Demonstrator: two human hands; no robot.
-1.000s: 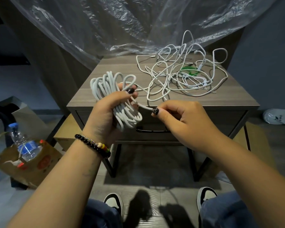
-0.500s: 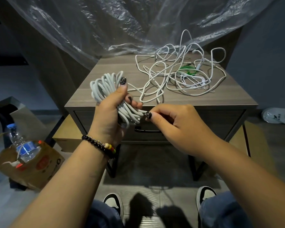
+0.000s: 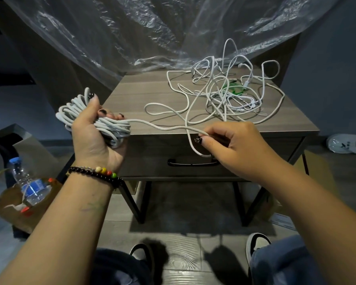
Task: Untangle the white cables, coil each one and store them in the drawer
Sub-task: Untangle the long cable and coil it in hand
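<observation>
Left hand (image 3: 95, 132) grips the coil (image 3: 90, 120), fingers curled round the bundle, held just off the table's front-left corner. One free strand (image 3: 158, 126) runs from the coil rightward, roughly level along the table (image 3: 136, 95) front edge, to the right hand (image 3: 232, 145), which pinches it between thumb and forefinger; a short loop droops below the pinch. Right hand is nearer the slack, so the next wrap likely travels right to left, back to the coil. Beyond the pinch the strand heads up and back into the tangle (image 3: 232, 89) at the table's rear right. Drawer (image 3: 193, 155) under the tabletop looks closed; contents not visible.
</observation>
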